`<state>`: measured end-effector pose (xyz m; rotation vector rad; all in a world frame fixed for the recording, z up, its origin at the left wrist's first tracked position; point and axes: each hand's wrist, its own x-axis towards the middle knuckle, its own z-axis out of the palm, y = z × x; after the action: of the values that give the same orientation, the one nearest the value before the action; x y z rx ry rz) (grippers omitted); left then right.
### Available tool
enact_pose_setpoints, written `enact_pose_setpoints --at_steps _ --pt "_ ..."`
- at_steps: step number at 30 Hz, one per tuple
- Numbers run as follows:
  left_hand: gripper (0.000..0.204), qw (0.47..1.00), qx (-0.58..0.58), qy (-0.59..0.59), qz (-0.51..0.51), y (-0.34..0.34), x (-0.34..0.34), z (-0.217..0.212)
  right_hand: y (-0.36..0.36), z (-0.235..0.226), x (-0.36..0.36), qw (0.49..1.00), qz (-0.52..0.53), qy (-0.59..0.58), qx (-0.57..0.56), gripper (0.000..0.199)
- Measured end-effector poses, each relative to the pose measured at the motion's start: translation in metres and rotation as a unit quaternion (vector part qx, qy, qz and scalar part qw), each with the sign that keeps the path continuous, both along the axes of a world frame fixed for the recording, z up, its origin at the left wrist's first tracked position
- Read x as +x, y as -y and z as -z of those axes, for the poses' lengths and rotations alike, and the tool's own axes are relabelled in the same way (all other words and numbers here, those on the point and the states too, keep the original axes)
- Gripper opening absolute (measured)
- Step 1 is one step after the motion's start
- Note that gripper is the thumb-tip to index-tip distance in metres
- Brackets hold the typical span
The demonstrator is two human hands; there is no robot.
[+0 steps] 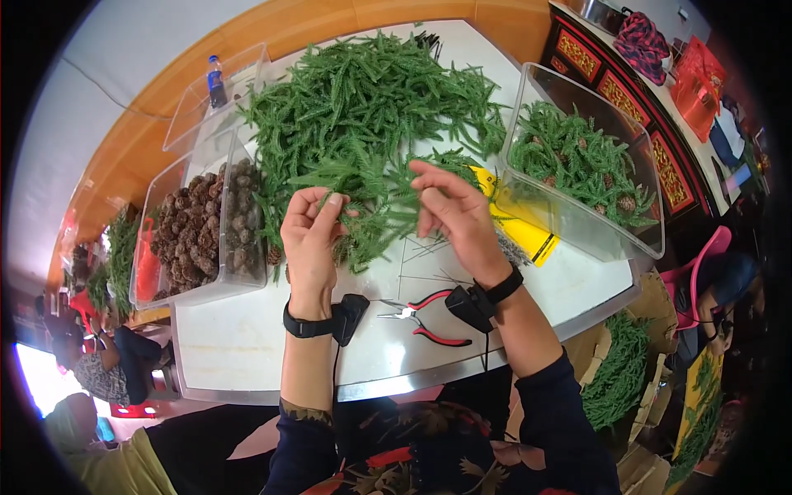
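Observation:
My left hand (309, 239) and my right hand (454, 214) are raised over a white table (247, 338), both pinching the same green artificial fir sprig (375, 210). The sprig hangs between the two hands, its tips pointing toward me. Behind it lies a big heap of green fir sprigs (371, 99) on the table. Thin wire pieces (425, 252) lie on the table under my right hand. Red-handled pliers (425, 318) rest near my wrists, untouched.
A clear bin of pine cones (210, 223) stands at the left, with an empty clear bin (194, 103) holding a blue-capped bottle (216, 82) behind it. A clear bin with finished sprigs and cones (582, 161) stands at the right, a yellow sheet (516, 223) under it. Other people sit at lower left and right.

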<state>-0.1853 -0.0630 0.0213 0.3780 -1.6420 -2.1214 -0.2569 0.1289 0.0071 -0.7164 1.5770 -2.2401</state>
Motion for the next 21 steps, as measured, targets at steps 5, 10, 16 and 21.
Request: enact_pose_setpoints --at_steps 5,10,16,21 --pt "0.01 0.998 0.054 -0.008 -0.032 -0.003 0.016 0.01 -0.009 -0.009 -0.003 0.992 0.009 0.075 -0.098 0.024" --pt "0.009 0.997 0.008 -0.043 -0.071 -0.007 0.024 0.021 0.002 -0.001 0.003 0.996 -0.043 0.049 -0.064 0.022" --pt "0.011 0.977 -0.131 -0.103 -0.136 -0.009 0.025 0.028 0.002 0.002 0.003 0.994 -0.091 0.043 -0.042 0.022" --pt "0.009 0.989 -0.045 -0.085 -0.112 -0.015 0.025 0.021 0.002 0.003 0.003 0.99 -0.114 0.028 -0.082 0.021"
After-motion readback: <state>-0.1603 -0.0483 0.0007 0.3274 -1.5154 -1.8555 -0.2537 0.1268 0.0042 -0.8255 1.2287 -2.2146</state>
